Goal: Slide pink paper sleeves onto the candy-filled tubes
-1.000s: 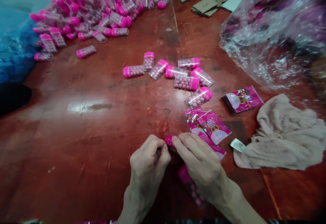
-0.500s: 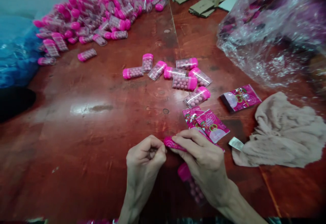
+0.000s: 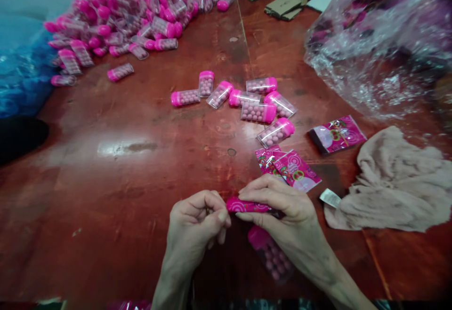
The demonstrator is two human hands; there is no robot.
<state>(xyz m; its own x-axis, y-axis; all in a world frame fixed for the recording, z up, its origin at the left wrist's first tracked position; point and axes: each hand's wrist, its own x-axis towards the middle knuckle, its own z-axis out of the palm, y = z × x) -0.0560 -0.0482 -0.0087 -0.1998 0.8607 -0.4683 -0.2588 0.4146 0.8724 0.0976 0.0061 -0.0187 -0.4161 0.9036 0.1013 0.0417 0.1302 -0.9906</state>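
My right hand (image 3: 282, 206) holds a pink printed plastic sleeve (image 3: 247, 205) with swirls, thumb below and fingers above; whether a container is inside I cannot tell. My left hand (image 3: 199, 218) is closed, its thumb and curled fingers meeting at the sleeve's left end. Under my right wrist lies a clear candy tube (image 3: 273, 256) with a pink cap and pink balls, partly covered. Just beyond the right hand are flat printed sleeves (image 3: 296, 171), overlapping. Past them rests a capped candy tube (image 3: 275, 132), with several more tubes (image 3: 257, 112) grouped behind it.
A heap of pink-capped tubes (image 3: 141, 23) fills the back left, beside a blue plastic bag (image 3: 21, 70). A stack of printed sleeves (image 3: 339, 135) and a beige cloth (image 3: 391, 187) lie right. Behind are a clear plastic bag (image 3: 381, 56) and cardboard pieces (image 3: 284, 5).
My left hand has shifted slightly left and its fingers have loosened a little. The right hand has opened its grip somewhat, showing more of the sleeve between thumb and fingers.
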